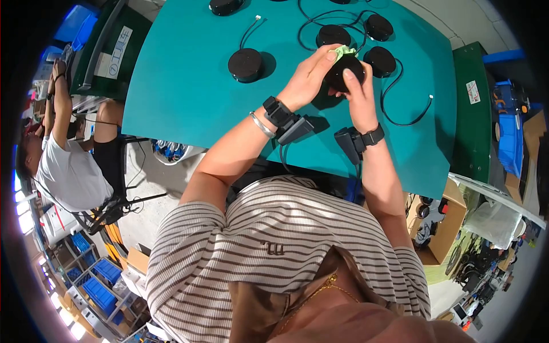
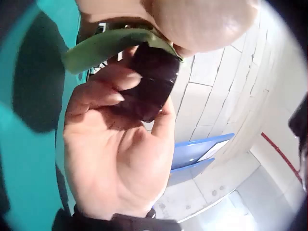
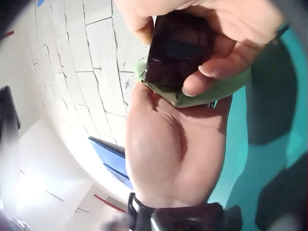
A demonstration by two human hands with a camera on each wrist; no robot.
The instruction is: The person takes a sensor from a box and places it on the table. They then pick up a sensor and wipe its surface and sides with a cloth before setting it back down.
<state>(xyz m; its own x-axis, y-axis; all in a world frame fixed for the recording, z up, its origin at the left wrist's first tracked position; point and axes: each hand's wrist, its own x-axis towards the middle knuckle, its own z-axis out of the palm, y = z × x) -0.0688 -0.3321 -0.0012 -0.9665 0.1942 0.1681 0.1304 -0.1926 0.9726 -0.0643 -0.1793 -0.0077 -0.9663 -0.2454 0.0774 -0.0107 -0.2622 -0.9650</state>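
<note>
Black disc (image 1: 338,73), pale green cloth (image 1: 344,51), teal tabletop (image 1: 189,80), white shirt (image 1: 286,228) with brown stripes, gold necklace (image 1: 331,280)

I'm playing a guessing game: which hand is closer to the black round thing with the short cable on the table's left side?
Left. The left hand is to the right of that black round thing, not touching; the right hand is farther right.

Left hand (image 1: 305,81) just beside a curled right hand (image 1: 361,101)
</note>
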